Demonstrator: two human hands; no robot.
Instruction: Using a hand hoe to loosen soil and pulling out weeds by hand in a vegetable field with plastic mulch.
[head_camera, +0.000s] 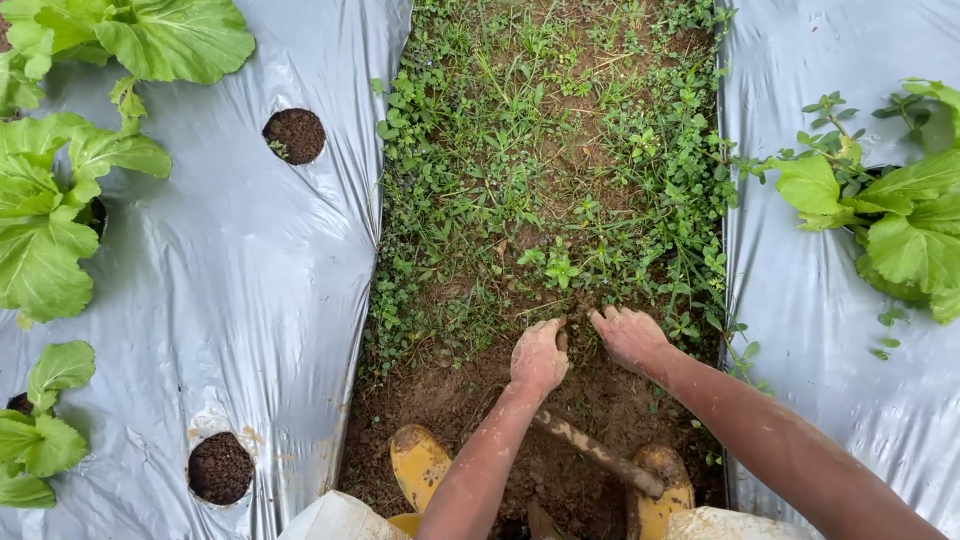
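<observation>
Two muddy hands at the weeds (560, 270)
Left hand (538, 355) curled shut in soil; right hand (630, 337) beside it, fingers bent into weeds, grip unclear.

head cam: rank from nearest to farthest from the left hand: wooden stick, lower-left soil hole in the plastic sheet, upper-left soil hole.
From the left hand:
1. Wooden stick, just below it, between the boots.
2. Lower soil hole, far left and down, in the silver sheet.
3. Upper soil hole, up and left, near the leafy plants.

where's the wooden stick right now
In the head view, the wooden stick lies on bare soil at bottom centre, between the yellow boots, under the left forearm.
</observation>
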